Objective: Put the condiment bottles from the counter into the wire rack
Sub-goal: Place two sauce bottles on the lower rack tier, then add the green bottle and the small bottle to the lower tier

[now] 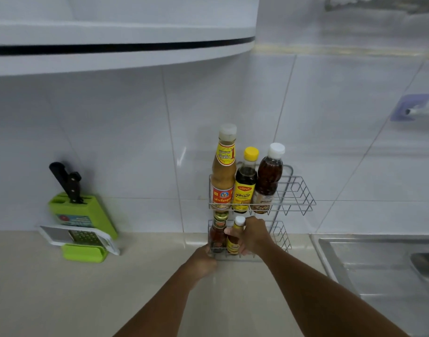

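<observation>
A two-tier wire rack [298,190] stands against the tiled wall. Its upper tier holds three bottles: a tall tan sauce bottle [223,171], a dark bottle with a yellow cap [245,181] and a brown bottle with a white cap [268,178]. In the lower tier stands a red sauce bottle with a gold lid [218,233]. My right hand [253,235] is wrapped around a small yellow-labelled bottle with a white cap [234,235], inside the lower tier beside the red one. My left hand [203,262] grips the rack's lower left corner.
A green knife block [81,214] with black-handled knives and a green and white grater [83,242] sit at the left on the beige counter [62,288]. A steel sink [383,263] lies at the right. A white cabinet hangs overhead.
</observation>
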The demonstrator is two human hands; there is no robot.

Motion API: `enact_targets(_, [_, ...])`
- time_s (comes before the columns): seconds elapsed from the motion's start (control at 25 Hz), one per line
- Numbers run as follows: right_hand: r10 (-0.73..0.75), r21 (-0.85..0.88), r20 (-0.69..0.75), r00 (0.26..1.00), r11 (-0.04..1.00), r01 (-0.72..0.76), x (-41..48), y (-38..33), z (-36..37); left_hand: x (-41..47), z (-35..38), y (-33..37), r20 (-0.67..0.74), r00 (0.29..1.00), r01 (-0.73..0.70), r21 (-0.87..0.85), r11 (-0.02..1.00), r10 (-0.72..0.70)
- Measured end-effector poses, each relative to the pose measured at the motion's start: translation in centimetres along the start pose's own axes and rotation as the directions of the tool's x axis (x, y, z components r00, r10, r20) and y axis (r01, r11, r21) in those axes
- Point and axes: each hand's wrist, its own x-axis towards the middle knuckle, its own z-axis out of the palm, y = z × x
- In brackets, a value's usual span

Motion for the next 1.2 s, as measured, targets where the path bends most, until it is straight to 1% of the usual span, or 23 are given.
enact_targets(0.08, [-0.031,-0.028,0.003,0.999,0.999,0.032,-0.2,0.3,0.1,0.0,0.1,-0.2,-0.003,1.0,-0.012,-0.005,1.0,0.012])
enact_targets(0.2, [-0.06,-0.131,0.006,0.998,0.99,0.061,-1.0,0.5,0.2,-0.6,-0.1,-0.1,-0.006,1.0,-0.027,-0.012,1.0,0.027])
enact_targets(0.28, [-0.064,-0.116,-0.026,0.998,0.991,0.06,-1.8,0.6,0.1,-1.4,-0.4,0.2,-0.02,0.999,-0.049,-0.004,0.999,0.049])
enact_targets(0.4, [-0.079,-0.033,-0.069,0.994,0.996,0.077,-3.7,0.9,-0.4,-2.8,-1.5,0.8,-0.046,0.994,-0.1,-0.025,0.995,0.099])
enact_targets(0.52, [-0.098,0.066,0.033,0.995,0.993,0.096,-7.3,0.8,-0.4,-4.7,-2.5,0.6,-0.082,0.99,-0.113,-0.007,0.994,0.112])
enact_targets(0.64, [-0.115,0.079,0.131,0.985,0.991,0.105,-11.4,1.0,0.6,-8.0,-2.3,-0.2,-0.071,0.989,-0.131,0.028,0.991,0.132])
enact_targets(0.76, [-0.191,-0.05,0.267,0.945,0.976,0.211,-15.4,1.3,1.8,-12.0,-1.6,-0.8,-0.065,0.981,-0.177,0.056,0.983,0.18])
enact_targets(0.84, [-0.229,-0.072,0.344,0.911,0.96,0.269,-18.0,1.1,2.2,-14.4,-0.9,-1.5,-0.074,0.975,-0.205,0.039,0.978,0.208])
enact_targets(0.92, [-0.278,-0.081,0.37,0.887,0.941,0.328,-20.3,0.8,2.3,-16.3,-0.1,-2.8,-0.089,0.968,-0.233,0.028,0.972,0.234])
enact_targets(1.0, [-0.321,-0.09,0.396,0.86,0.919,0.385,-22.5,1.0,2.0,-18.0,0.8,-4.6,-0.13,0.954,-0.261,0.073,0.963,0.268])
enact_targets(1.08, [-0.328,-0.152,0.473,0.818,0.884,0.443,-24.2,1.4,1.7,-18.9,1.4,-7.2,-0.143,0.949,-0.275,0.068,0.959,0.282])
enact_targets(1.16, [-0.299,-0.266,0.534,0.791,0.828,0.493,-26.0,1.8,1.6,-20.1,2.3,-9.7,-0.135,0.947,-0.285,0.053,0.957,0.29])
enact_targets(1.2, [-0.303,-0.316,0.54,0.785,0.792,0.523,-26.8,2.0,1.7,-20.7,2.7,-10.7,-0.173,0.938,-0.295,0.054,0.954,0.3])
